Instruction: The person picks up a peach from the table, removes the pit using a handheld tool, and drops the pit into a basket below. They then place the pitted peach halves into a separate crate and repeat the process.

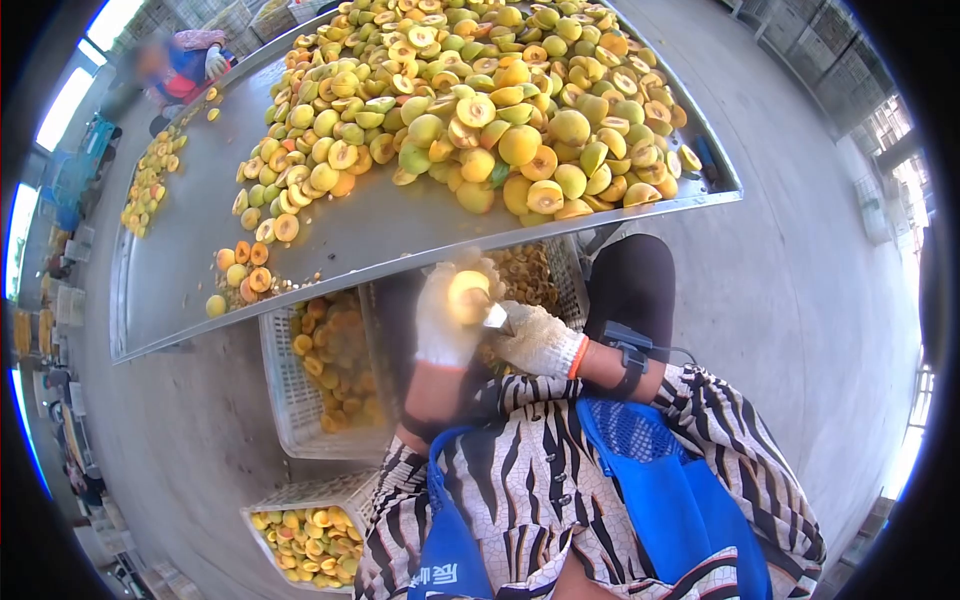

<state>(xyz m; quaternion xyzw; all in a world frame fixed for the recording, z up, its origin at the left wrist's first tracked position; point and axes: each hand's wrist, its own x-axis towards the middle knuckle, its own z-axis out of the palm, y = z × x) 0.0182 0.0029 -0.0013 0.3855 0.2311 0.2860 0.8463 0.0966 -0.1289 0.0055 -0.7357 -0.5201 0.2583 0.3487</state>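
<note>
My left hand (440,325), in a white knit glove, is closed around a yellow peach (468,296) above my lap; motion blurs it somewhat. Beside it, my right hand (543,342), also gloved, grips a small pitting knife (497,318) whose short metal blade points at the peach. The knife's handle is hidden in the glove. Just past my hands, a large heap of halved peaches (520,145) covers much of a metal table (215,215). Between my knees, below the hands, a crate holds brownish pits and scraps (528,278).
Under the table edge stands a white crate (285,410) of peach halves, with another crate (255,540) of halves nearer me. Loose halves (250,270) lie at the table's near left. Across the table sits another person (190,75) with a gloved hand.
</note>
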